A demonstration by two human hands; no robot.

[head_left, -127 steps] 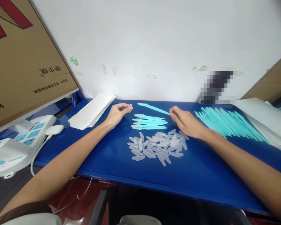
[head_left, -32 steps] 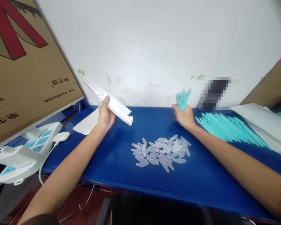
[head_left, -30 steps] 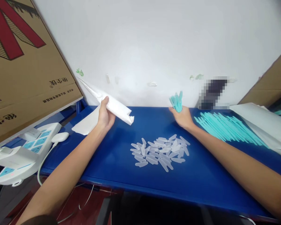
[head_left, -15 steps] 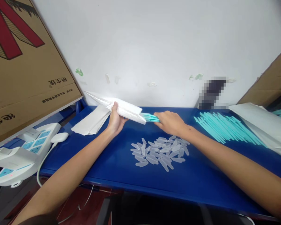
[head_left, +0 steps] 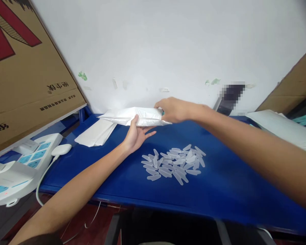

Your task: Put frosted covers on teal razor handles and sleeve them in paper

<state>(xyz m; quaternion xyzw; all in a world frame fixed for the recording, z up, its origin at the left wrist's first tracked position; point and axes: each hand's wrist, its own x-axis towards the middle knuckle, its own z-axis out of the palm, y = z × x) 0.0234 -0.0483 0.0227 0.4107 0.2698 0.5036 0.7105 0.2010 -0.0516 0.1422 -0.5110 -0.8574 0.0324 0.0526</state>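
A puffed white plastic bag [head_left: 132, 115] lies lengthwise in my left hand [head_left: 137, 136], thumb on its near side and fingers beneath, some of them stretched out past it. At the bag's right-hand mouth is my right hand [head_left: 174, 109], fingers closed. A small bit of the teal sticks [head_left: 163, 113] shows between its fingertips and the bag; the rest of them is hidden in the bag and behind the hand. On the blue table [head_left: 132, 183] below both hands lies a loose heap of translucent, blade-shaped plastic pieces [head_left: 174, 163].
Flat white bags [head_left: 95, 133] lie behind my left forearm. A power strip [head_left: 28, 170] with a white charger and cable stands at the left, near a cardboard box [head_left: 28, 75]. A phone-like object [head_left: 226, 100] leans on the wall. White sheeting [head_left: 285, 131] lies far right.
My right hand has pushed the teal sticks leftward into the bag, so only a bit still shows. The bag has shifted right and levelled out. My right forearm now hides the teal pile.
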